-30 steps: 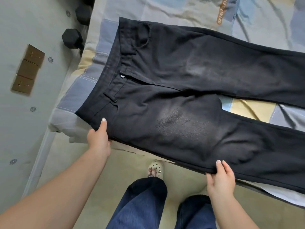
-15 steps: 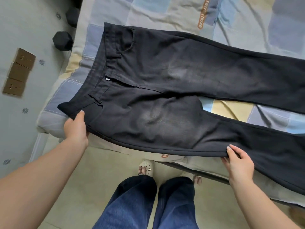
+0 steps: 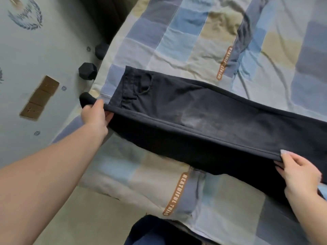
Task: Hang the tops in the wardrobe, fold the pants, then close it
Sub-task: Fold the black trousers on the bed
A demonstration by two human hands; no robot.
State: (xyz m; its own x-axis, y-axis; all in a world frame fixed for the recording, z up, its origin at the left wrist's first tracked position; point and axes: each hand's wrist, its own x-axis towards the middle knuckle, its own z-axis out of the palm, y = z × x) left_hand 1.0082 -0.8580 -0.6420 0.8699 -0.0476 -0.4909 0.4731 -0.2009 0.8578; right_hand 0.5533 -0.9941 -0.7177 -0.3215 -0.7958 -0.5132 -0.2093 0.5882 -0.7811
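Note:
Black pants (image 3: 203, 110) lie across the bed, waistband to the left, legs running off the right edge of the view. The near half is lifted and folding over the far half along its length. My left hand (image 3: 96, 114) pinches the near waistband corner, thumb on top. My right hand (image 3: 297, 175) grips the lifted side seam of the near leg further right. No tops or wardrobe are in view.
The bed carries a blue, beige and grey checked cover (image 3: 194, 32) with orange lettering. Black dumbbells (image 3: 87, 70) sit on the pale floor at the bed's left corner. Brown tiles (image 3: 39, 98) mark the floor further left. My blue-jeaned legs (image 3: 159, 232) stand at the bed's near edge.
Both hands lifted the near side of the pants and carried it away from me over the far leg. The view has moved closer over the bed.

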